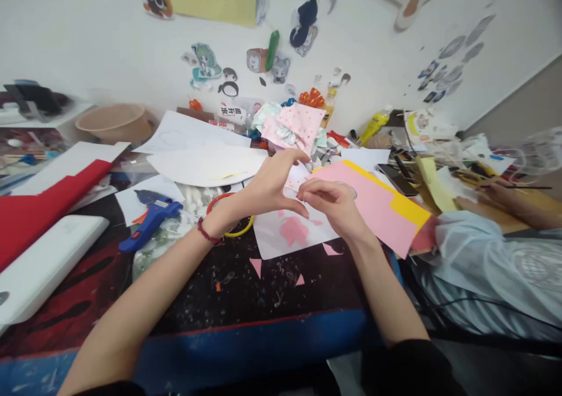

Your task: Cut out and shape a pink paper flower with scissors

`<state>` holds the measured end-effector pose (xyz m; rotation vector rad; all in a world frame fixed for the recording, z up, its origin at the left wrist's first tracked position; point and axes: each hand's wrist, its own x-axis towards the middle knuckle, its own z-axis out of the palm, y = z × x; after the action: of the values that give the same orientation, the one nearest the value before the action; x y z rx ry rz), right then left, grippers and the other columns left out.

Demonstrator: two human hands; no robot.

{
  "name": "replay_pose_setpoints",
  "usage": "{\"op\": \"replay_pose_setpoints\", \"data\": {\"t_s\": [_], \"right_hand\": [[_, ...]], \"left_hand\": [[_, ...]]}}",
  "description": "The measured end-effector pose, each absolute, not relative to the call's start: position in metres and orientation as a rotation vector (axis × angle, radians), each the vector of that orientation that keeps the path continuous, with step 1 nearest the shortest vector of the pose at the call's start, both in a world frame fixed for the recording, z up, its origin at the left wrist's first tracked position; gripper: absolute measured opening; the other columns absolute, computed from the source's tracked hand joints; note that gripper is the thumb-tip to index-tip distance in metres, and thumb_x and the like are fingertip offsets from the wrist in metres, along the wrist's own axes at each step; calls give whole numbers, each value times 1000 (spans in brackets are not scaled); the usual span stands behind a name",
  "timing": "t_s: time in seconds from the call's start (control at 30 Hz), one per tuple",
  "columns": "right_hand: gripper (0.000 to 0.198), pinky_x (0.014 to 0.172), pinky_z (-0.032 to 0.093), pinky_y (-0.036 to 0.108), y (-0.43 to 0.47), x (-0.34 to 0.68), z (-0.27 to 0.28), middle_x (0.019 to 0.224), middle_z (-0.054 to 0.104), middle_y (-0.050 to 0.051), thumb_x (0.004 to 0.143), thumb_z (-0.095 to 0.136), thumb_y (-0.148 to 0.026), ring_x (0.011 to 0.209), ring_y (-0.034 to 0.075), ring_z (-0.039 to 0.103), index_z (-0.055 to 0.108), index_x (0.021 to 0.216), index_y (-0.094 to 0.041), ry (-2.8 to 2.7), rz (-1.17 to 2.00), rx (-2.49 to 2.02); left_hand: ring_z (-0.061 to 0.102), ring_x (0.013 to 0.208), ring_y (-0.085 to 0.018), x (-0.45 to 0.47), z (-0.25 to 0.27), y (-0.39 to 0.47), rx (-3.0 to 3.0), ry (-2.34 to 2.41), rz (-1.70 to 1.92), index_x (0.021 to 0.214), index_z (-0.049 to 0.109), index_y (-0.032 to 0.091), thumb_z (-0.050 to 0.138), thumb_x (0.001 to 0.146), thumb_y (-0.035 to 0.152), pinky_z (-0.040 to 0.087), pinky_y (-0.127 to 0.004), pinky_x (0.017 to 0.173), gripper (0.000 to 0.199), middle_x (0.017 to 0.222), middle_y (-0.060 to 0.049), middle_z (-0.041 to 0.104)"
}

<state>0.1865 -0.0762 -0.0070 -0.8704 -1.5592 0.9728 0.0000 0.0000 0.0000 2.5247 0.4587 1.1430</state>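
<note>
The left hand has its grip spread wide, thumb and fingers curved apart around air. Facing it, the right hand curls its fingers toward the thumb; whether that grip pinches anything, I cannot tell. Just below both, a pink paper cutout lies on a white sheet. Triangular pink scraps dot the dark worktop nearer the body. Beyond the right wrist lies pink cardstock; a blue glue gun rests left of the left forearm.
</note>
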Motion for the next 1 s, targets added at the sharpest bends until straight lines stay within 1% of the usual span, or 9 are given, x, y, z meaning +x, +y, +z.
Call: {"op": "replay_pose_setpoints", "data": {"t_s": [0.1, 0.23, 0.3, 0.37, 0.5, 0.67, 0.87, 0.93, 1.0], "right_hand": [[3, 84, 53, 35, -73, 191, -14, 83, 72, 1, 79, 78, -26, 85, 16, 66, 77, 77, -25, -1443, 820, -868], [2, 84, 54, 39, -72, 190, -19, 82, 72, 1, 77, 79, -27, 83, 18, 66, 77, 76, -27, -1234, 570, -907], [2, 83, 54, 38, -70, 188, -20, 82, 72, 1, 77, 79, -27, 83, 18, 66, 78, 77, -27, -1163, 493, -917], [3, 82, 54, 37, -69, 186, -22, 81, 70, 1, 78, 79, -28, 83, 18, 65, 77, 76, -26, -1097, 436, -928], [11, 81, 54, 38, -69, 186, -22, 82, 69, 2, 80, 76, -34, 83, 18, 65, 75, 78, -24, -998, 299, -997], [11, 80, 56, 39, -77, 182, -23, 84, 72, 2, 82, 75, -36, 84, 19, 67, 75, 78, -25, -1095, 284, -1017], [6, 82, 56, 40, -84, 181, -25, 88, 75, 2, 82, 76, -33, 87, 20, 69, 77, 81, -27, -1130, 345, -1014], [3, 82, 55, 40, -85, 182, -25, 88, 75, 2, 82, 76, -31, 87, 20, 68, 78, 81, -28, -1136, 363, -1007], [2, 82, 54, 39, -86, 182, -26, 88, 75, 1, 82, 77, -29, 87, 20, 68, 78, 81, -28, -1135, 372, -993]], "left_hand": [[60, 110, -29, -1, 1, 1, 2489, 505, 1107, 121, 55, 17, 82, 64, 67, 46, -42, 93, 80, 122, -16, 64], [65, 89, -19, 0, 5, -2, 2380, 554, 1062, 97, 63, 19, 75, 83, 47, 48, -32, 81, 34, 96, -6, 71], [66, 81, -15, 1, 8, -5, 2351, 535, 1044, 93, 64, 19, 68, 91, 39, 49, -28, 76, 21, 90, -3, 72], [67, 78, -13, 1, 11, -9, 2328, 518, 1029, 93, 65, 19, 64, 94, 32, 49, -26, 73, 13, 87, -2, 73], [65, 73, -11, 0, 18, -16, 2288, 540, 1046, 93, 65, 18, 54, 99, 28, 49, -24, 70, 16, 80, -2, 71], [64, 74, -12, 5, 21, -26, 2290, 653, 1118, 89, 67, 19, 66, 92, 39, 46, -25, 68, 20, 87, -2, 73], [61, 68, -10, 7, 19, -29, 2346, 656, 1135, 81, 67, 18, 65, 89, 21, 44, -23, 64, 8, 79, 0, 72], [61, 69, -10, 7, 18, -28, 2346, 660, 1123, 82, 67, 18, 65, 89, 20, 45, -23, 65, 8, 80, 0, 72], [62, 70, -11, 8, 18, -28, 2331, 663, 1118, 84, 67, 17, 65, 91, 26, 46, -24, 65, 11, 82, -1, 72]]}}
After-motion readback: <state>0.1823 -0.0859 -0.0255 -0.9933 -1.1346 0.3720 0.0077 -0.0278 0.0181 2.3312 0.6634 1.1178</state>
